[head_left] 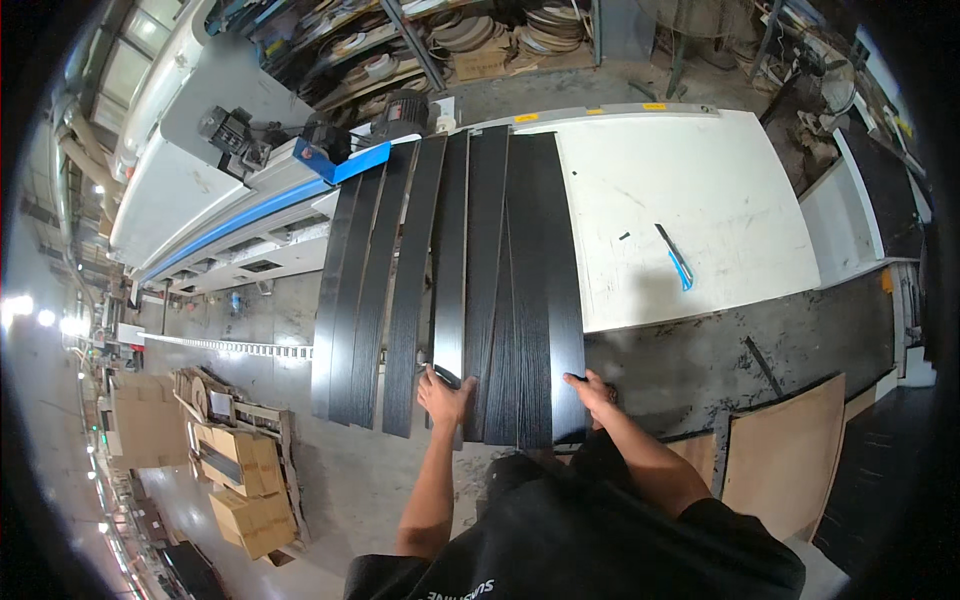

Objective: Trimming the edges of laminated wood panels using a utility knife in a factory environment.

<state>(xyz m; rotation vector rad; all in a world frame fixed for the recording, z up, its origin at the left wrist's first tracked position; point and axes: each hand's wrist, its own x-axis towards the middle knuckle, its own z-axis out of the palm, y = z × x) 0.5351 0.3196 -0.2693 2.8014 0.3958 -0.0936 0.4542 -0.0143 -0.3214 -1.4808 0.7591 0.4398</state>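
Grey concrete floor (650, 370) shows below and to either side of the hands, and beyond them I make out shelves (400, 40) stacked with coiled rolls. Directly ahead of both hands, black panels (530, 300) lie in a long row side by side, some overlapping, their near ends close to the wearer's body. I see the hands well apart: the left hand (446, 397) lies across the near end of a narrow panel, though I cannot tell how firmly it grips, while the right hand (594, 392) is clamped on the outer edge of the rightmost panel. Ahead and to the right of the right hand, a white table (700, 180) carries a blue utility knife (682, 272). Far ahead and left of the left hand stands a white machine (185, 150); nearer on that side, I see cardboard boxes (250, 515) on the floor.
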